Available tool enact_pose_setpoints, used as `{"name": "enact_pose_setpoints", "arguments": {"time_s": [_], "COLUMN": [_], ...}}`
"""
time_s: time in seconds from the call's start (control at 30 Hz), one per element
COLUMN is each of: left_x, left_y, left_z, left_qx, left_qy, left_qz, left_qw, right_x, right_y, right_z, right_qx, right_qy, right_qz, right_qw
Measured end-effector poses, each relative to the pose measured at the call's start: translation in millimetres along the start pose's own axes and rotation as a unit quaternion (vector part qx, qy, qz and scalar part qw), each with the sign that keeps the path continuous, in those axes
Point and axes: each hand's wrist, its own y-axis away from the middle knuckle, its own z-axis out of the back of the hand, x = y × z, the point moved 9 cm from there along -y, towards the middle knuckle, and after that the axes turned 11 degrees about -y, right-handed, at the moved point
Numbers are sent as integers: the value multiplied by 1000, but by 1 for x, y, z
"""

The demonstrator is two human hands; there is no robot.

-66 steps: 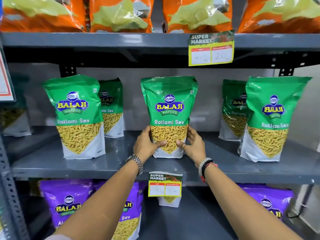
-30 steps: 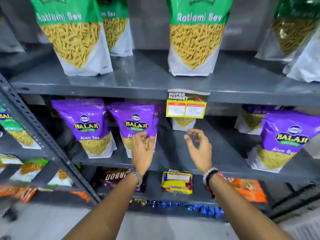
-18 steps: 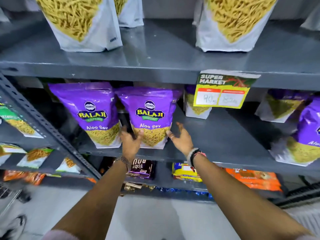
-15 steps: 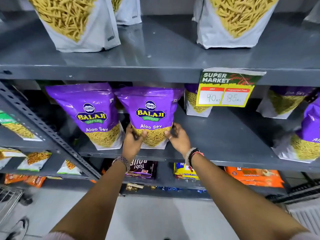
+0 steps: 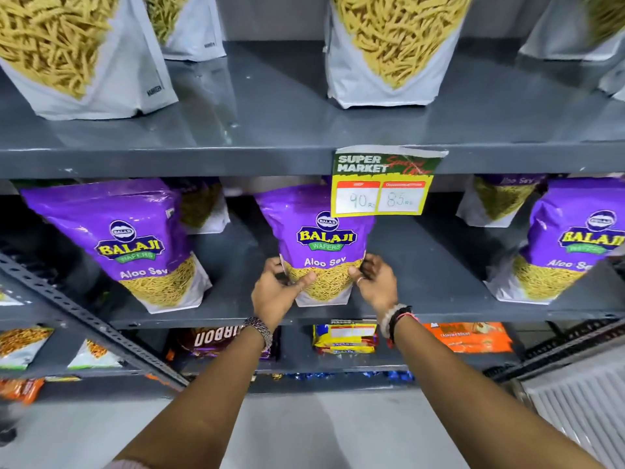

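Both hands grip purple pouch, shelf beside bare.

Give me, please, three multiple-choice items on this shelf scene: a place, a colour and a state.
1. Where is the Aloo Sev pouch between the hands?
A. On the floor
B. On the shelf below the price tag
C. In a trolley
2. What colour is its upper part?
A. Green
B. Orange
C. Purple
3. How do the left hand and right hand meet it?
A. Both grip its lower sides
B. Only the left touches
C. Neither touches
Answers: 1 B, it is under the tag; 2 C, purple surrounds the logo; 3 A, fingers curl round both edges.
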Motion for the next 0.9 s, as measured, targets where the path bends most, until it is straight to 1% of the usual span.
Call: {"name": "enact_pose_setpoints", "arguments": {"time_s": [0.2,0.3,0.4,0.53,0.7,0.8,0.9], "left_x": [-33,-41,-45,-47,-48,-48,-49], "left_y": [15,17,18,18,20,20,23], "left_z": [-51,-67,-77,-82,-84,-83,-86], "left_qx": [32,47,46,37,49,48,59], "left_qy": [17,35,40,33,33,39,51], "left_qz": [-11,-9,-7,0,15,9,5], "left_qw": [999,998,998,999,998,998,997], "right_x": [2,1,4,14,12,12,12], "right_y": [-8,-14,-21,-23,-20,-21,-19], "right_z": [61,77,89,92,93,93,92], "right_qx": [-37,-41,-42,-27,-25,-21,-3], "right_qy": [18,37,73,89,81,82,75], "right_qz": [0,-11,-13,-5,-18,-10,-22], "right_qw": [999,998,996,996,996,996,997]}}
